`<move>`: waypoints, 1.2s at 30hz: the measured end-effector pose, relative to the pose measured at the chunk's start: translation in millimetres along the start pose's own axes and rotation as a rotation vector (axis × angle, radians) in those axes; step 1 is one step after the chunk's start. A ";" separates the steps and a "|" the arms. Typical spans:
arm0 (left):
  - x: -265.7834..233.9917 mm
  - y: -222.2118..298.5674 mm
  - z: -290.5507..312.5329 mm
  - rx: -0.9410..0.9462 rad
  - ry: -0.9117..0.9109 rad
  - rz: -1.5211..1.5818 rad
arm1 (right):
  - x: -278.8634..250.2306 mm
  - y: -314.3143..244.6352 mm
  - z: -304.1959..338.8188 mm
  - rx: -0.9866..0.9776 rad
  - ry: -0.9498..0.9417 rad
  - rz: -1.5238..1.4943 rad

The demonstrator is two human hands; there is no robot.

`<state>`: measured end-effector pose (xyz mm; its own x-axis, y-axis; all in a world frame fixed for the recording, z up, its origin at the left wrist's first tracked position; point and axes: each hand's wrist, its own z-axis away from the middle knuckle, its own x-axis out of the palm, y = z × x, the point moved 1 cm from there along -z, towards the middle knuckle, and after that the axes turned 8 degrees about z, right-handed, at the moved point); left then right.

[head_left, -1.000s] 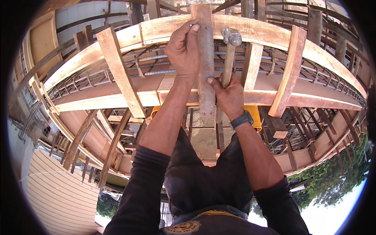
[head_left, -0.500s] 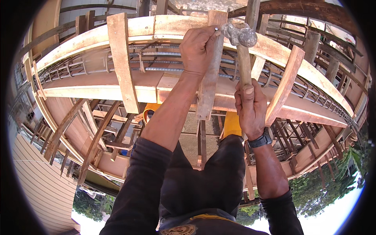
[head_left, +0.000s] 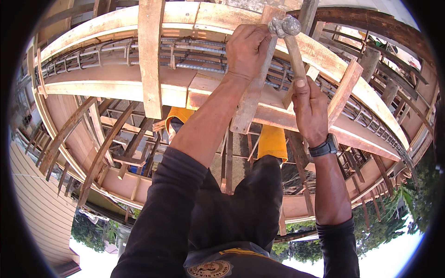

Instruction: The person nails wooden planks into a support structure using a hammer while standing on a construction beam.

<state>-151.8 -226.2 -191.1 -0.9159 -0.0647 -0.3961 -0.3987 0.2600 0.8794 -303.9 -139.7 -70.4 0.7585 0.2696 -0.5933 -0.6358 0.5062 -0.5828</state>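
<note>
My left hand (head_left: 248, 52) is closed in a pinch at the upper end of a wooden batten (head_left: 250, 104) laid across the beam formwork. A nail is in its fingertips in the earlier picture; now the hammer's head covers that spot. My right hand (head_left: 311, 113) grips the wooden handle of a hammer (head_left: 295, 58), thumb along the handle. The grey metal head is right beside the left fingertips, over the batten's top end; whether it touches the nail cannot be seen. Below the hands, the batten's lower end crosses the near formwork board (head_left: 120, 90).
More battens cross the formwork, one on the left (head_left: 149, 60) and one on the right (head_left: 345, 88). A steel rebar cage (head_left: 197, 48) runs between the far board (head_left: 218, 17) and the near one. Timber props (head_left: 67, 132) and openings lie below, around my yellow-booted legs.
The hammer's head has come over the nail beside my left fingertips. The view has shifted, and the batten now slants more. My left hand keeps its pinch.
</note>
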 end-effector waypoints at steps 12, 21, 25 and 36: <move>-4.1 58.8 62.3 -0.956 -0.282 -0.201 | -33.2 6.0 26.3 0.085 0.109 -0.229; 0.1 46.7 55.5 -0.955 -0.402 -0.340 | -26.7 14.7 13.9 0.025 0.001 -0.085; -2.0 45.6 55.0 -0.991 -0.425 -0.392 | -31.5 21.2 11.0 -0.163 -0.044 -0.090; -4.9 44.8 55.7 -1.035 -0.420 -0.337 | -46.4 30.3 -13.0 -0.465 -0.042 -0.354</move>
<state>-162.6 -160.6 -164.5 -0.7464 0.3935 -0.5367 -0.6436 -0.6321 0.4316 -360.3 -147.5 -67.7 0.9352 0.1863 -0.3012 -0.3314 0.1609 -0.9297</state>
